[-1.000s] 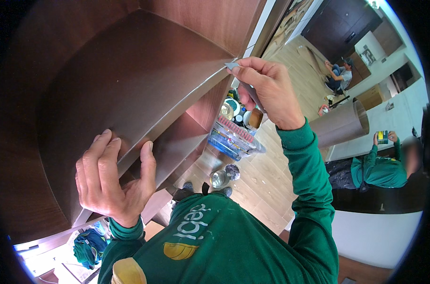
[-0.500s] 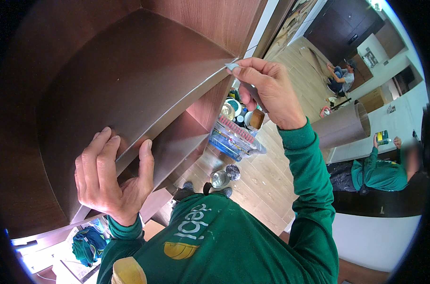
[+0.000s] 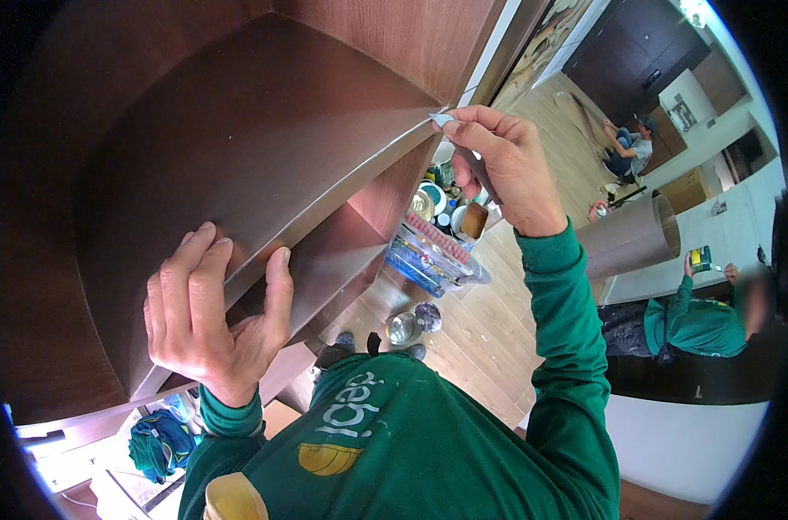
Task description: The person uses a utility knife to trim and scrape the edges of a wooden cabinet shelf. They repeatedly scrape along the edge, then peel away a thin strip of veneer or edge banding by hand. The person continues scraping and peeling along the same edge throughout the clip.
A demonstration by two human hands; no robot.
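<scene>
A dark brown shelf board (image 3: 238, 139) with a thick, pale-lined front edge (image 3: 342, 182) fills the upper left. My left hand (image 3: 216, 316) is open at the near end of that edge, fingers lying on the top face and thumb spread against the front. At the far end, my right hand (image 3: 515, 169) pinches a folded piece of sandpaper (image 3: 442, 120), grey at the tip. Its tip touches the edge near the upright panel (image 3: 394, 43); a darker part of the sheet hangs under my palm.
Below the shelf is a lower shelf (image 3: 325, 251). A clear plastic crate (image 3: 437, 260) of cans and jars and a glass jar (image 3: 403, 328) stand on the wooden floor (image 3: 476, 347). At right are a large brown roll (image 3: 628, 234), a person holding a can (image 3: 697, 325) and another person sitting (image 3: 632, 152).
The whole view has shifted slightly. Both hands keep nearly the same places on the shelf edge, and the sandpaper stays pinched at its far end.
</scene>
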